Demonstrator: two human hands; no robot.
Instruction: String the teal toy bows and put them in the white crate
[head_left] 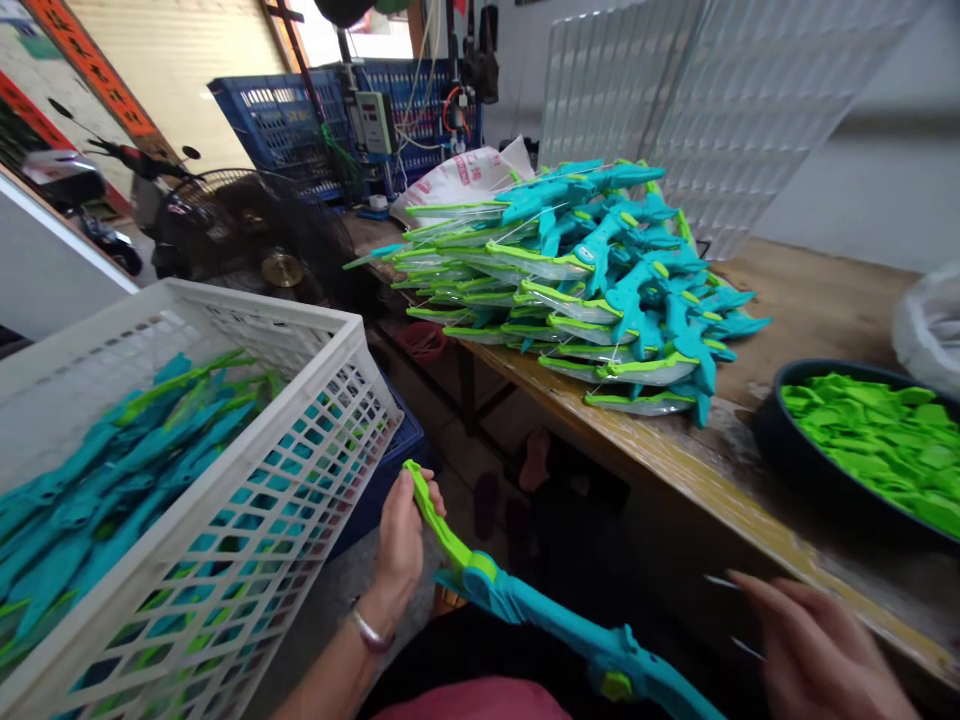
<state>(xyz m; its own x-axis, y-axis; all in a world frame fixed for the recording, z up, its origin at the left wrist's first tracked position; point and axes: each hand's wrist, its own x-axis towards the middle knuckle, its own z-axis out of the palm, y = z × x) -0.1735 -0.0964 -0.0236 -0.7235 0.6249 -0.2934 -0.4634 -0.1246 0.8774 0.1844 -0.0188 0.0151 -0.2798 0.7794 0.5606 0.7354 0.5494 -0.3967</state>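
My left hand (405,530) is closed around the green end of a teal-and-green plastic toy bow (555,610), which slants down to the right across my lap. Its far end runs out of the bottom of the view. At the lower right, my right hand (817,640), blurred, has its fingers pinched together apart from the bow. Two short, thin pale bits (721,581) stick out from its fingers; whether they are string or metal cannot be made out. To my left, a white plastic crate (300,400) holds many similar teal-and-green toy pieces (142,460).
A stack of strung toy bows (600,280) lies on the wooden table (690,460). A dark basin (780,430) of green plastic pieces (877,430) stands at right. Behind are a printed sack (472,175), a fan (255,235), blue crates (277,125) and a scooter (142,185).
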